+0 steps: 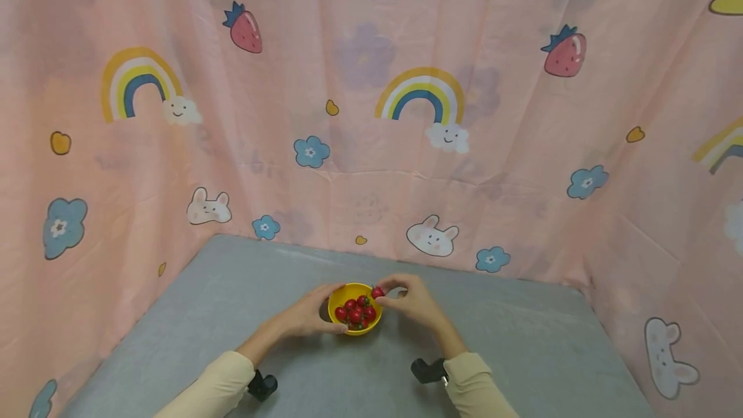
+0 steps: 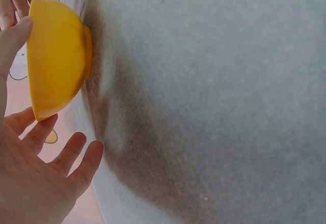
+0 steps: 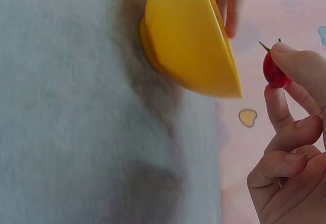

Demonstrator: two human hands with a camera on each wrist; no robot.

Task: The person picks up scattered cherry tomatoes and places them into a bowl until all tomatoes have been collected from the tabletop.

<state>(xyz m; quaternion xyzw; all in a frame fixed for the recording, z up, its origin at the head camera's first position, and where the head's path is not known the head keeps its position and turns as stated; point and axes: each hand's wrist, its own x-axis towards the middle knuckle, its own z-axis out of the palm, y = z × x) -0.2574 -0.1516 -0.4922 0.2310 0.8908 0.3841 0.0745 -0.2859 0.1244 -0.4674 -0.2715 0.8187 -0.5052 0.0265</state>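
A yellow bowl (image 1: 379, 326) with several red cherry tomatoes (image 1: 355, 316) in it is at the middle of the grey table. My left hand (image 1: 304, 315) holds the bowl from its left side, thumb at the near rim and fingertips at the far rim. In the left wrist view, the bowl (image 2: 58, 56) shows its smooth outer wall. Between thumb and fingers, my right hand (image 1: 413, 300) pinches one cherry tomato (image 3: 275, 71) with a green stem. That tomato is by the bowl's right rim, above the table.
The grey tabletop (image 1: 511, 340) stretches around the bowl on all sides. A pink printed curtain (image 1: 371, 199) hangs behind the table and along both sides. Black wrist mounts (image 1: 427, 371) sit at both cuffs.
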